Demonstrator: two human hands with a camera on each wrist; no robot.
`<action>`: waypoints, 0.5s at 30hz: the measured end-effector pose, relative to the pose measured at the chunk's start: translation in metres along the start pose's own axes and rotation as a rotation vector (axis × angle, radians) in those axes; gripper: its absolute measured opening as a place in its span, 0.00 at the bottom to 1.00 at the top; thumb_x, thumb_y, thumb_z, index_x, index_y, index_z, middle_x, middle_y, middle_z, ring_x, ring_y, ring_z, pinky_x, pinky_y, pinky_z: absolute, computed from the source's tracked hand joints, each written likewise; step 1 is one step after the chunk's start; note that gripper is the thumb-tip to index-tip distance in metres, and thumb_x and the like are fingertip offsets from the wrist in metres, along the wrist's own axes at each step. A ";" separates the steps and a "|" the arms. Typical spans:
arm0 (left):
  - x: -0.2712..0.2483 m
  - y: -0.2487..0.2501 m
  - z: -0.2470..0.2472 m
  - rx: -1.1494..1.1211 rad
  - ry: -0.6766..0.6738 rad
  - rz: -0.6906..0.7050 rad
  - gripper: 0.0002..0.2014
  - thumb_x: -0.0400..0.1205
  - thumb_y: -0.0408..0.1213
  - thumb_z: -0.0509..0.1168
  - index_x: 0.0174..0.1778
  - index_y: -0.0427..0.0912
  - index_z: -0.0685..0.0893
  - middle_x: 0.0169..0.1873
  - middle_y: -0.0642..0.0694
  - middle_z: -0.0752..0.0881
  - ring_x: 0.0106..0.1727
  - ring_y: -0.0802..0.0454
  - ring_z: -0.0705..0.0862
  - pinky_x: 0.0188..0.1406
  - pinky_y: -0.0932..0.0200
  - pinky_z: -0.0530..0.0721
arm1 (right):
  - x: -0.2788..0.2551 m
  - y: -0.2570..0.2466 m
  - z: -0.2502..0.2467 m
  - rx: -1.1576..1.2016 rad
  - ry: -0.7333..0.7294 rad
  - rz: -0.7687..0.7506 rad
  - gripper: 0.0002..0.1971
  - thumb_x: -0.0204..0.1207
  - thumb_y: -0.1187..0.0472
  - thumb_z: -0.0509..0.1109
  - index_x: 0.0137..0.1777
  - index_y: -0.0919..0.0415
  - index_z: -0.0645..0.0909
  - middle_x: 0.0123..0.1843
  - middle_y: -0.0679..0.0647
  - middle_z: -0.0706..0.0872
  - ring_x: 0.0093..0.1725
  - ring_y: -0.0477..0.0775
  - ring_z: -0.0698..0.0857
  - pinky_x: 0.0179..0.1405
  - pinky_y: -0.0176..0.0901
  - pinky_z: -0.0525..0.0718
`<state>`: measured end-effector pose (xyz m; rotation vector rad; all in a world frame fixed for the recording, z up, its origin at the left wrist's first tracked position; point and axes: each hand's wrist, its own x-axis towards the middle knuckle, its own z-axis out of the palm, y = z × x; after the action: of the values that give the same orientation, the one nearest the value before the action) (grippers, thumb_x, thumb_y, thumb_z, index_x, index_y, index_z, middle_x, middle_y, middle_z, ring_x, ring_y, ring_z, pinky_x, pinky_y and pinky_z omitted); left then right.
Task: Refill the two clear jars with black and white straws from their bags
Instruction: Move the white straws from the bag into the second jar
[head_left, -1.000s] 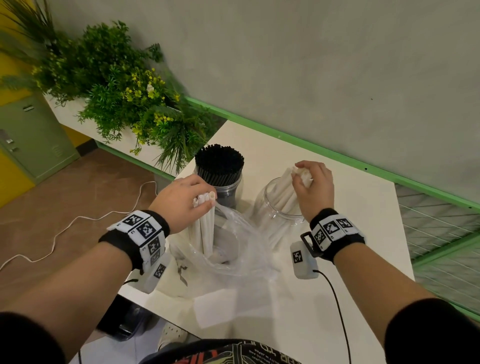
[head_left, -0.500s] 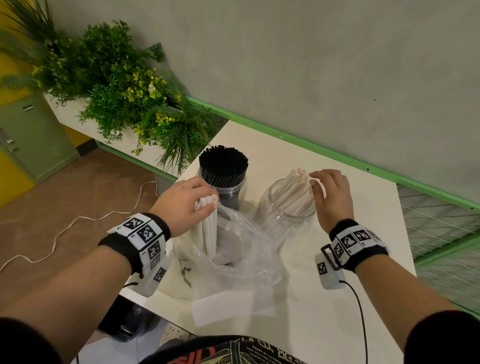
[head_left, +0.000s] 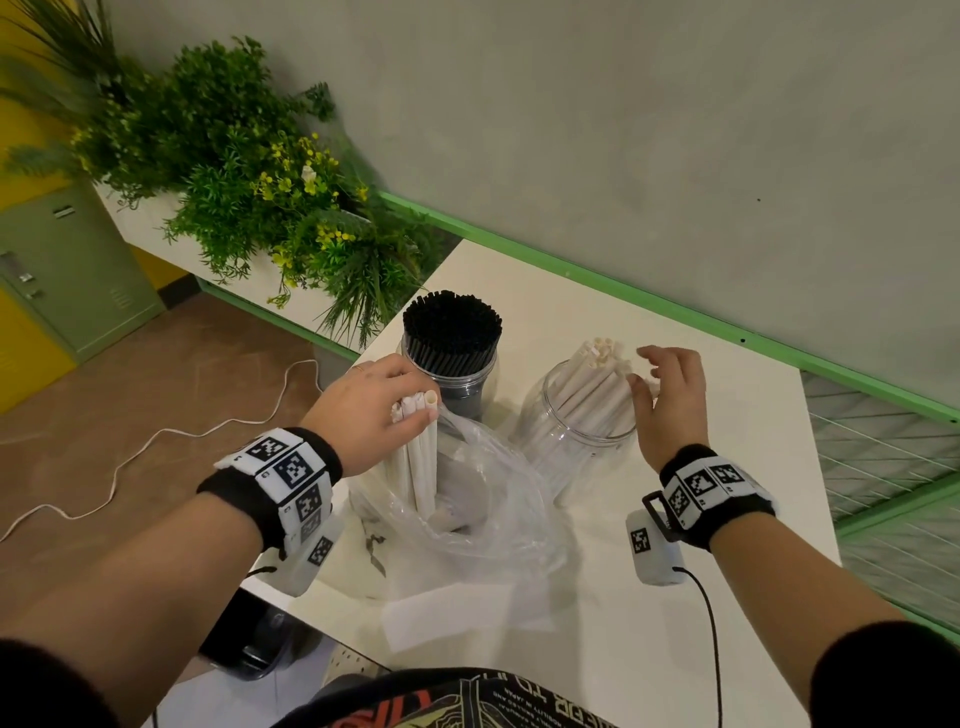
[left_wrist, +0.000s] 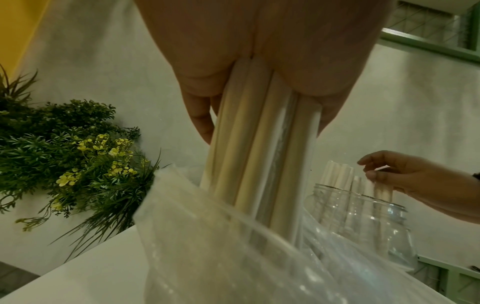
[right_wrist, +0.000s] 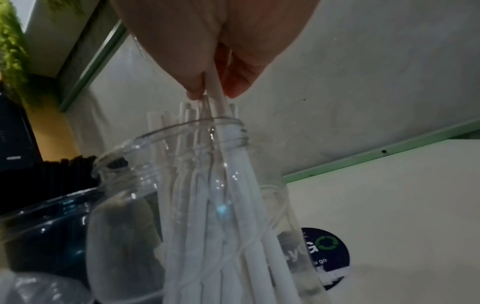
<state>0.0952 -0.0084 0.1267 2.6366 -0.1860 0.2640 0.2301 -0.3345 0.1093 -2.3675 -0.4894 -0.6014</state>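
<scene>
My left hand (head_left: 384, 410) grips a bundle of white straws (head_left: 421, 462) standing in a clear plastic bag (head_left: 483, 514) near the table's front. In the left wrist view the white straws (left_wrist: 259, 154) run from my palm down into the bag (left_wrist: 207, 246). To the right stands a clear jar (head_left: 576, 441) with several white straws leaning in it. My right hand (head_left: 670, 400) is at its mouth. In the right wrist view thumb and finger pinch one white straw (right_wrist: 217, 98) above the jar's rim (right_wrist: 182, 127). Behind stands a jar packed with black straws (head_left: 452, 332).
Green plants (head_left: 249, 182) fill a planter beyond the table's left corner. A green rail (head_left: 675, 317) runs along the grey wall. A round dark sticker (right_wrist: 327, 251) lies on the table (head_left: 753, 441) beside the jar. A white cable (head_left: 156, 441) trails over the floor.
My right hand lowered its white straws into the jar, let go of the bunch and shifted right, and now pinches one straw. My left hand stays on its bundle.
</scene>
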 end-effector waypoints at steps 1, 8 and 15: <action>0.000 0.000 0.000 -0.003 0.004 -0.002 0.22 0.78 0.61 0.52 0.55 0.55 0.84 0.50 0.63 0.75 0.51 0.55 0.79 0.47 0.60 0.69 | 0.000 0.001 0.001 -0.028 -0.014 -0.009 0.13 0.80 0.70 0.66 0.64 0.65 0.80 0.60 0.63 0.77 0.58 0.62 0.76 0.61 0.54 0.78; -0.003 -0.004 0.000 0.011 -0.010 -0.010 0.22 0.78 0.62 0.52 0.55 0.56 0.84 0.52 0.58 0.79 0.51 0.54 0.80 0.46 0.60 0.70 | -0.002 0.000 0.008 -0.098 -0.052 -0.248 0.14 0.80 0.55 0.64 0.62 0.53 0.85 0.63 0.55 0.82 0.63 0.59 0.71 0.64 0.55 0.73; -0.005 -0.005 -0.001 0.020 -0.021 -0.021 0.22 0.78 0.62 0.51 0.56 0.56 0.84 0.53 0.57 0.80 0.51 0.53 0.80 0.47 0.58 0.72 | 0.011 -0.009 0.009 -0.105 -0.375 -0.055 0.38 0.80 0.45 0.66 0.84 0.58 0.55 0.83 0.56 0.62 0.81 0.56 0.61 0.81 0.48 0.58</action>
<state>0.0908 -0.0034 0.1244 2.6606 -0.1631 0.2320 0.2372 -0.3197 0.1134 -2.5848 -0.7025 -0.2068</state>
